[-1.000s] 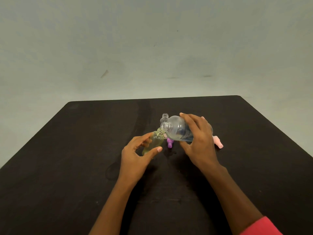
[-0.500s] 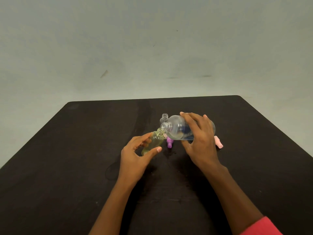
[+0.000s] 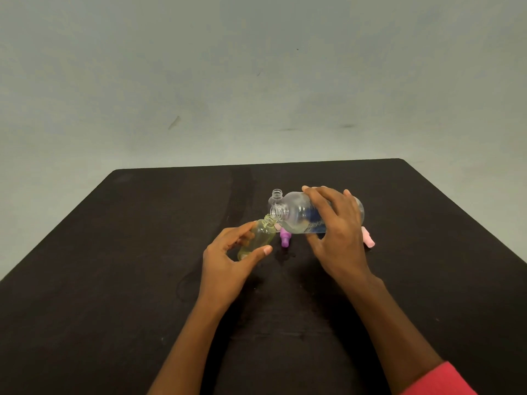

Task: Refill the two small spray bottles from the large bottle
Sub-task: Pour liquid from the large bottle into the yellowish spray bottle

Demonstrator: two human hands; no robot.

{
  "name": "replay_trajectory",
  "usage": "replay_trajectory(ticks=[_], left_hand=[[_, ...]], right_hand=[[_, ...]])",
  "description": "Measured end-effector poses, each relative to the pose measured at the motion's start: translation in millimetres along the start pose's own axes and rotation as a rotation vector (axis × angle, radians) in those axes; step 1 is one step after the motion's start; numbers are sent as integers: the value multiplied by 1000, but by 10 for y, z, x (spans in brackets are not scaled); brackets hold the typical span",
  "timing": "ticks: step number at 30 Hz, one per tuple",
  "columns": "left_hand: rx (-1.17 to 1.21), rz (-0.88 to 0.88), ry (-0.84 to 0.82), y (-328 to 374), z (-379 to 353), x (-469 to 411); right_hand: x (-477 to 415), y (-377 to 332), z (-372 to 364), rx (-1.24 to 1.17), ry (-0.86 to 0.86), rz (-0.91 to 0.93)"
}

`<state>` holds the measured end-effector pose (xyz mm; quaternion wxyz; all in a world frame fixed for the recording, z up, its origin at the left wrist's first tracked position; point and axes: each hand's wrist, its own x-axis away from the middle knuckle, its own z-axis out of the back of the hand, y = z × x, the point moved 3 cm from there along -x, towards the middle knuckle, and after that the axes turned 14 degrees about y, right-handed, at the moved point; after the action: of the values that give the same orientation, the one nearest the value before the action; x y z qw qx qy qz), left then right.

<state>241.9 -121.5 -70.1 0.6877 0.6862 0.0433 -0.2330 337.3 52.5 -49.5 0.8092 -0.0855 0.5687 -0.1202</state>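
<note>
The right hand (image 3: pixel 335 232) grasps the large bottle (image 3: pixel 302 213) lying nearly level, mouth pointing left onto the neck of the yellow spray bottle (image 3: pixel 261 236), which the left hand (image 3: pixel 228 262) grips tilted above the counter (image 3: pixel 114 252)

The large bottle (image 3: pixel 299 216) is clear, uncapped and tipped on its side, with its mouth pointing left and touching or just above the mouth of the yellow bottle (image 3: pixel 258 239) and a little liquid pooled along its lower side. The yellow bottle is small, tinted, open and tilted with its neck up to the right. A second small clear bottle (image 3: pixel 276 196) stands upright and open just behind the large one's neck.
</note>
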Motion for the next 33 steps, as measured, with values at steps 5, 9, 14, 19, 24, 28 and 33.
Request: replay_trajectory(ticks=[5,9,14,19,24,28,33], left_hand=[[8,2,2,18,-3,3],[3,-5,5,34,-4,9],[11,7,6,18,-10,11],[9,0,16,25,-8,7],[5,-12,23,32,-8,9],[-19,-32,27,54,-6,9],[-30,-43,49,61,-7,2]], right_hand=[[-2,-4,11,7,7,14],[-12,-10,19,15,4,28],[-17,-12,30,28,7,46],[-29,-23,29,44,14,65],[-26,-28,35,54,15,76],[-34,-34,40,52,23,82],[-36,-30,43,57,24,90]])
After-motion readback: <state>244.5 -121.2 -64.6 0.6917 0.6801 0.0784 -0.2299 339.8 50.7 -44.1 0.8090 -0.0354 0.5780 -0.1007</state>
